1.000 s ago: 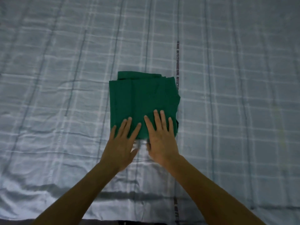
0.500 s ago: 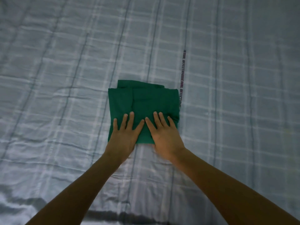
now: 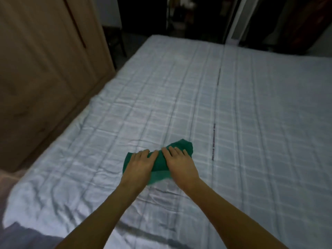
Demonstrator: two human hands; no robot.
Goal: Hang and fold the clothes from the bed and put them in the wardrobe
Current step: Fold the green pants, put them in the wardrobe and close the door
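Both hands on the folded green cloth garment (image 3: 159, 159)
Left hand (image 3: 139, 165) and right hand (image 3: 180, 163) grip it on the pale checked bed sheet (image 3: 251, 123)

Both forearms are bare to the frame's edge (no sleeves, rings or watch), left hand (image 3: 139, 163) and right hand (image 3: 180, 163) alike.

One folded green garment (image 3: 181, 150) lies on the one bed (image 3: 233, 105). Two hands rest on that garment: the left hand (image 3: 139, 165) and the right hand (image 3: 179, 164). One wooden wardrobe (image 3: 45, 60) stands left of the bed.
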